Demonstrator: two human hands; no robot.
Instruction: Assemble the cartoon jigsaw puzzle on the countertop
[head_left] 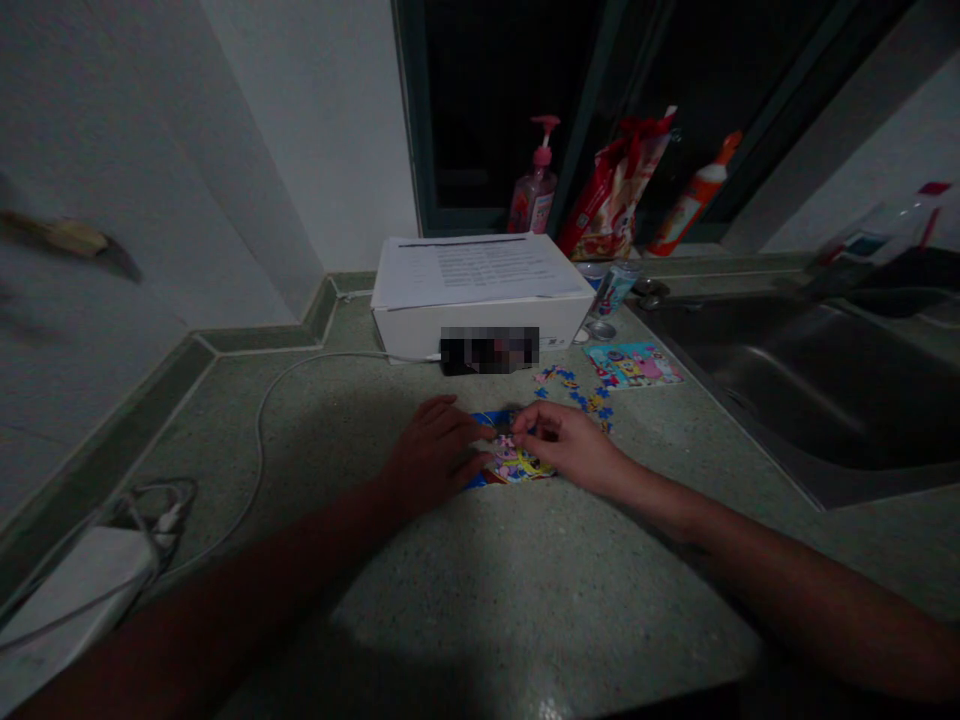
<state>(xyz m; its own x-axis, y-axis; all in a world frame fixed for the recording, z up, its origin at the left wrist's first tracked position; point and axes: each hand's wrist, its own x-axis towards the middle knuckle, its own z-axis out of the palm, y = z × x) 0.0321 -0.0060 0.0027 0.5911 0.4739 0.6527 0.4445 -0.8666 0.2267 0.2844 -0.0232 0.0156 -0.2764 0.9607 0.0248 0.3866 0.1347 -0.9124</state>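
A small, colourful jigsaw puzzle [517,465] with a blue edge lies partly built on the counter, half covered by my hands. My left hand [439,450] rests on its left side, fingers stretched out and apart. Over the middle of the puzzle, the thumb and fingertips of my right hand [566,440] pinch together at a small pinkish puzzle piece [506,440]. Loose puzzle pieces [577,398], several of them blue and yellow, are scattered just beyond my right hand. Behind them lies a bright cartoon picture card [636,365].
A white box [480,325] with a printed sheet on top stands behind the puzzle, a phone [487,352] leaning on its front. The phone's white cable [261,430] runs left to a white power strip [82,590]. A steel sink [817,390] is at right; bottles and a red bag [615,190] line the sill.
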